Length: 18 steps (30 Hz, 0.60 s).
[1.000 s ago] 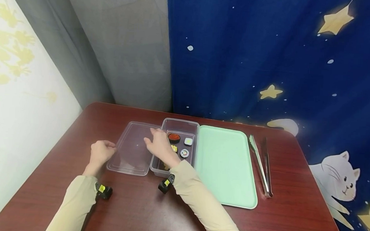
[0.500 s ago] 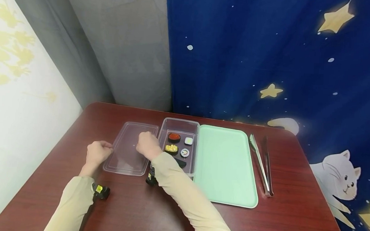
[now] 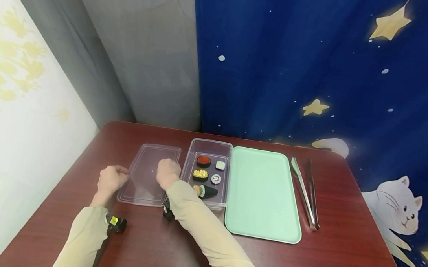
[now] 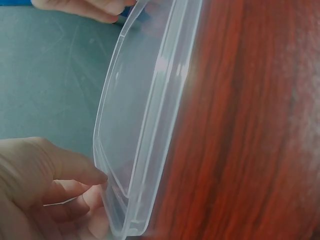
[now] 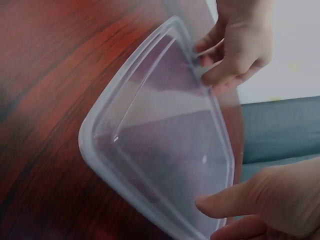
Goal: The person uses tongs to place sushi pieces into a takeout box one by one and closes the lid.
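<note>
A clear plastic lid (image 3: 146,180) is held at both sides. My left hand (image 3: 111,181) pinches its left edge between thumb and fingers, plain in the left wrist view. At the opposite edge, my right hand (image 3: 168,173) grips the lid, thumb over the rim and fingers beyond it in the right wrist view. Right of the lid stands a clear plastic box (image 3: 213,147). Inside lie a red roe sushi (image 3: 203,161), a yellow-topped sushi (image 3: 200,174), a small white roll (image 3: 220,165), a round roll (image 3: 216,178) and a dark cone-shaped hand roll (image 3: 209,191).
A mint-green tray (image 3: 263,194) lies against the box's right side. Metal tongs (image 3: 305,197) rest beyond it on the dark red wooden table (image 3: 341,232). Behind the table hang grey and blue curtains (image 3: 266,64).
My right hand has moved left from over the box to the lid's right edge and taken hold of it. The lid has shifted slightly left, leaving the box's sushi uncovered by the arm.
</note>
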Motion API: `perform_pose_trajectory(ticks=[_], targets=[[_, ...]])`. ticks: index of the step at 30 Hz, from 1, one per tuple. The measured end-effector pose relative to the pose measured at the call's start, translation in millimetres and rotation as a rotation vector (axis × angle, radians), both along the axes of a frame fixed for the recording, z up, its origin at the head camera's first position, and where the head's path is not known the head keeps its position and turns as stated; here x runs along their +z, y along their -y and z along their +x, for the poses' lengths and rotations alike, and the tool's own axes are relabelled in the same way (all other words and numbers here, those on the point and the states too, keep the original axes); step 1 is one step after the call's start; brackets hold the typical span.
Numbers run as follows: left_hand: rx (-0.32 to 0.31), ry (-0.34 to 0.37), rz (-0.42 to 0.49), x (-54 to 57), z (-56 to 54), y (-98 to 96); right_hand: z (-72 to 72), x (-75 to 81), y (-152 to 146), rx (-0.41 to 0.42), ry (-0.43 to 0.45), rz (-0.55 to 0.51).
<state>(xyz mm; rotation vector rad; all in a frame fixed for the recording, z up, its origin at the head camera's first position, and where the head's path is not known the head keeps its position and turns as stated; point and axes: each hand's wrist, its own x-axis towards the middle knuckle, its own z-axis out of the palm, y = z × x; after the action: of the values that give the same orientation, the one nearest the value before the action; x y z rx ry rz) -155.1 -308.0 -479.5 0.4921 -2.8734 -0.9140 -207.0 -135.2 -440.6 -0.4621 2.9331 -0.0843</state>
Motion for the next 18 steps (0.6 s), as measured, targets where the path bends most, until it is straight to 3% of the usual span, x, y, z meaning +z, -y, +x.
perform_pose_trajectory(ticks=[8,13,18], targets=[[0.016,0.006,0.011,0.1,1.6,3.0,-2.8,-7.4,-1,-0.031,0.002,-0.061],[0.021,-0.023,0.025,6.1,4.2,4.2,-4.2,-7.6,-3,-0.067,-0.022,-0.137],[0.066,-0.050,0.058,15.3,6.7,6.3,-6.8,-4.3,-6,-0.073,-0.085,-0.259]])
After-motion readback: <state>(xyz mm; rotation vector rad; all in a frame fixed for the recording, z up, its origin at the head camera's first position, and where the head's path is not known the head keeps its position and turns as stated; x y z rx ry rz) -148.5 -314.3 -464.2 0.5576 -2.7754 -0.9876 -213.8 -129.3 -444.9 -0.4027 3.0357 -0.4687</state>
